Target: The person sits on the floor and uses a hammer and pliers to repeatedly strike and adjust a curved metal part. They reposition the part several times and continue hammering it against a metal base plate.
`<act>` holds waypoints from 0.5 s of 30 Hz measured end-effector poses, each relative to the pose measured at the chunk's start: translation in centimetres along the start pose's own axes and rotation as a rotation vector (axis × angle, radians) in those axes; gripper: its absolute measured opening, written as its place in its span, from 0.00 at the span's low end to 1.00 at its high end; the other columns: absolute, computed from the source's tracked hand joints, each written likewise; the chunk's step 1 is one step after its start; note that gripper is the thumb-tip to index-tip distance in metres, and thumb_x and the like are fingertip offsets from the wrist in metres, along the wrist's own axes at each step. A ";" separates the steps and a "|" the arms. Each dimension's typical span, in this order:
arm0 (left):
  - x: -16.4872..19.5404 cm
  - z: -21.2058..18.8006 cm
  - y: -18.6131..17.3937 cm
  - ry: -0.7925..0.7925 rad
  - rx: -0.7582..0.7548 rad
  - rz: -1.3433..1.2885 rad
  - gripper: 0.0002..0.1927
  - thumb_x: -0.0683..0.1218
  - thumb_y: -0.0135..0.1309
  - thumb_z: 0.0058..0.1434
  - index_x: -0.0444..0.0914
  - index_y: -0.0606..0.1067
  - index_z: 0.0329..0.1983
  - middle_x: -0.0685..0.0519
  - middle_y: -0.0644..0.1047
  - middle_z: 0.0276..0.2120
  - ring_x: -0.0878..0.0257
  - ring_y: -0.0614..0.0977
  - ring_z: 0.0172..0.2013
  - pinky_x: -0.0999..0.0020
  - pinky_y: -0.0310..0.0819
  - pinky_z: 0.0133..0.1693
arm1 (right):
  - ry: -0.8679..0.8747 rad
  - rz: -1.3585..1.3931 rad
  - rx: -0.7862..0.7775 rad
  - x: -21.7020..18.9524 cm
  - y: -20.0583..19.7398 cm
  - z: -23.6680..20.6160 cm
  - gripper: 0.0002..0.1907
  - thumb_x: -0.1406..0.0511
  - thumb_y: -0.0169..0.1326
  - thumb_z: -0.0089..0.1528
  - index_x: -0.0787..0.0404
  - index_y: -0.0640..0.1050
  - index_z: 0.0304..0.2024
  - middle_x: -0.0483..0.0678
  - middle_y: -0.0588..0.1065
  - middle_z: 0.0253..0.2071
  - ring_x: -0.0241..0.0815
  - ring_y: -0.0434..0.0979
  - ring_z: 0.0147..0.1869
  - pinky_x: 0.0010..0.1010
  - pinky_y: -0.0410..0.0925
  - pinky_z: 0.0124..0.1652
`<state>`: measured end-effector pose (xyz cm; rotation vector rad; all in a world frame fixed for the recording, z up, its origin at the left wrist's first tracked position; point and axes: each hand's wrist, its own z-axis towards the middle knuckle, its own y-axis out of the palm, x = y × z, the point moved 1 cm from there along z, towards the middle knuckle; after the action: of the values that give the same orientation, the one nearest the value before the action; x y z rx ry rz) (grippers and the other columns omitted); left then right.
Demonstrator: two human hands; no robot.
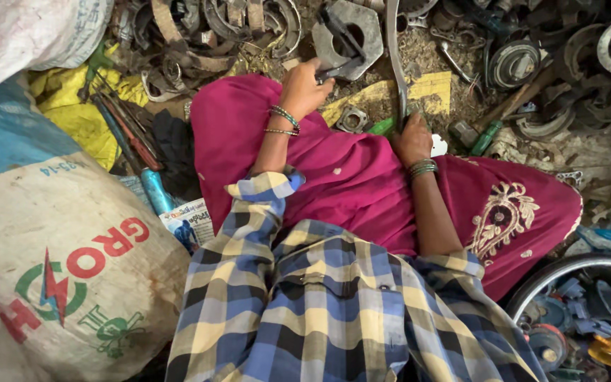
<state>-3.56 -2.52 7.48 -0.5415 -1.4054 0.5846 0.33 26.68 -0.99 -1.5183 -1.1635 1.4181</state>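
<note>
My left hand [304, 88] reaches forward over my magenta-draped lap [348, 177] and closes on a dark metal piece [341, 67]. That piece lies against a grey six-sided metal plate [351, 32] with a round hole. My right hand [413, 138] grips the lower end of a long, thin, curved metal bar [394, 56] that runs up into the scrap pile. Both wrists carry bangles, and both arms are in a blue and yellow checked shirt. A small square metal part [352, 119] lies on the ground between the hands.
A scrap heap of rings, brake shoes and pulleys [518, 60] fills the far side. Printed white sacks [65, 269] and a yellow cloth [79, 113] crowd the left, with blue-handled tools [151, 185] beside them. A round basin of small parts [574, 311] sits at the lower right.
</note>
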 end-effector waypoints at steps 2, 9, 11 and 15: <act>-0.6 -0.3 0.1 0.124 0.045 -0.083 0.16 0.53 0.64 0.60 0.36 0.82 0.42 0.40 0.83 0.33 0.44 0.84 0.36 0.54 0.77 0.38 | 0.041 0.107 -0.072 -0.2 -0.6 0.1 0.33 0.55 0.65 0.56 0.72 0.71 0.53 0.67 0.77 0.45 0.66 0.78 0.47 0.51 0.72 0.47; -0.8 0.1 0.5 0.035 0.246 -0.165 0.20 0.59 0.66 0.59 0.36 0.83 0.33 0.46 0.81 0.21 0.55 0.82 0.22 0.60 0.72 0.27 | 0.184 0.622 -0.202 -0.4 -1.7 0.5 0.17 0.56 0.59 0.62 0.65 0.78 0.32 0.55 0.78 0.29 0.50 0.78 0.34 0.41 0.70 0.35; -0.3 0.1 1.1 0.001 0.237 -0.201 0.19 0.58 0.64 0.60 0.38 0.83 0.36 0.48 0.81 0.22 0.56 0.83 0.22 0.60 0.73 0.27 | 0.186 0.747 -0.244 -0.4 -1.3 0.3 0.17 0.56 0.59 0.64 0.66 0.78 0.33 0.52 0.77 0.30 0.46 0.75 0.33 0.38 0.68 0.35; 0.6 -0.5 2.9 -0.137 0.153 -0.201 0.18 0.58 0.58 0.63 0.43 0.80 0.48 0.47 0.82 0.25 0.50 0.82 0.24 0.57 0.73 0.26 | -0.006 0.663 0.009 -1.1 -0.8 -0.8 0.13 0.62 0.59 0.65 0.67 0.75 0.41 0.51 0.78 0.33 0.43 0.78 0.34 0.39 0.71 0.36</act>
<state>-3.13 0.04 5.98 -0.2374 -1.5095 0.5691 1.03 25.94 0.21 -1.9983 -0.6664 1.8377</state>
